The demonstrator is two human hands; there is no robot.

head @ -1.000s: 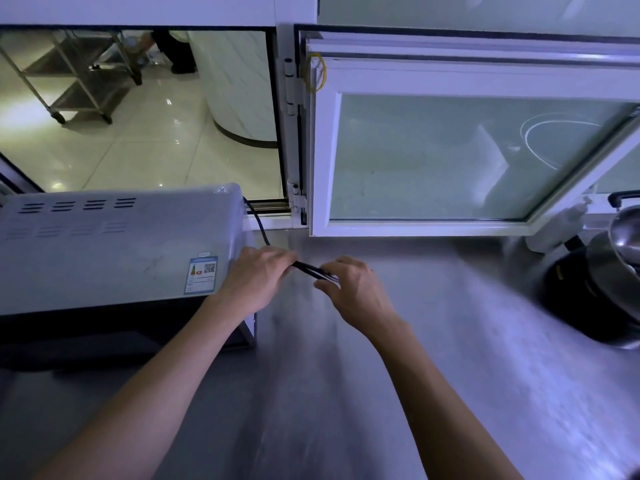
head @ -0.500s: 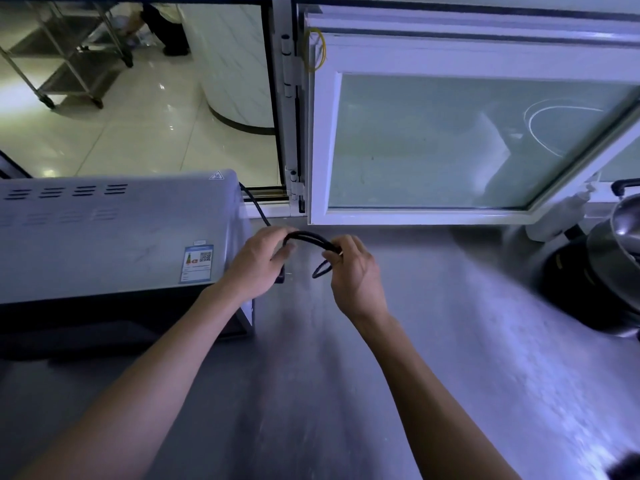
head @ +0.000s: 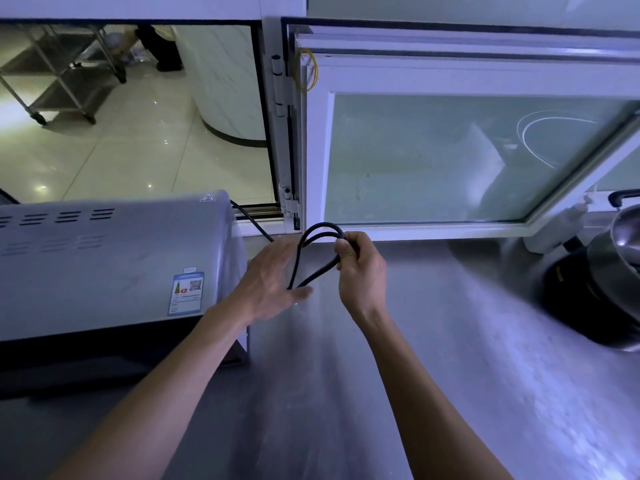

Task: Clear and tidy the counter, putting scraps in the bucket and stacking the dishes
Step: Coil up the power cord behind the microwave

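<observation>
Grey table (head: 398, 393) fills bottom, two bare arms reach over it. Left hand (head: 268, 284) flat, fingers straight, thumb side touching black cord (head: 313, 259). Right hand (head: 360, 268) curled tight round cord, holding it in two loops above table. Cord runs back behind grey oven (head: 104, 265) at left; oven has blue sticker (head: 186, 293). Steel pots (head: 613, 268) at right edge. Behind: white window (head: 450, 154) swung open, yellow rubber band (head: 306, 74) on frame. Far off: shiny floor, metal cart (head: 59, 74).
</observation>
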